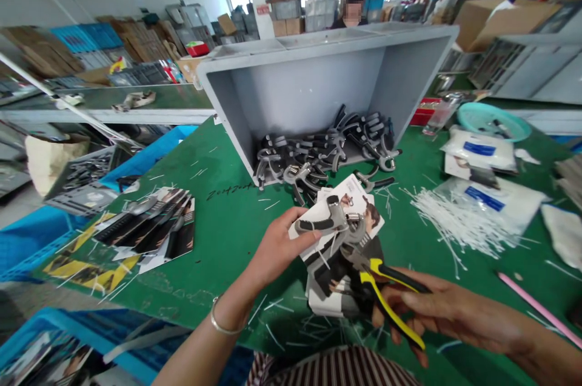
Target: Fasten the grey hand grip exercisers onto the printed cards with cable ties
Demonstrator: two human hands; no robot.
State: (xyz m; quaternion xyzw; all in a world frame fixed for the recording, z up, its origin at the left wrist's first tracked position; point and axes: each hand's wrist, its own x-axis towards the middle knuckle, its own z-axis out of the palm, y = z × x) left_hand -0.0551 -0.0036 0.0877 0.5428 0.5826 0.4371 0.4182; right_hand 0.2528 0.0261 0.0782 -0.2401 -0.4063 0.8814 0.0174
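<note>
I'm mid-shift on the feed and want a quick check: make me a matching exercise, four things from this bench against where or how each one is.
Things:
1. Yellow-and-black pliers
2. Printed card
3. Grey bin
4. Heap of white strips

Places and states:
A. Standing with its open side toward the camera
B. Lying loose on the right part of the green table
C. Held in the right hand
D. Held in the left hand

Pairs: 1-C, 2-D, 3-A, 4-B
</note>
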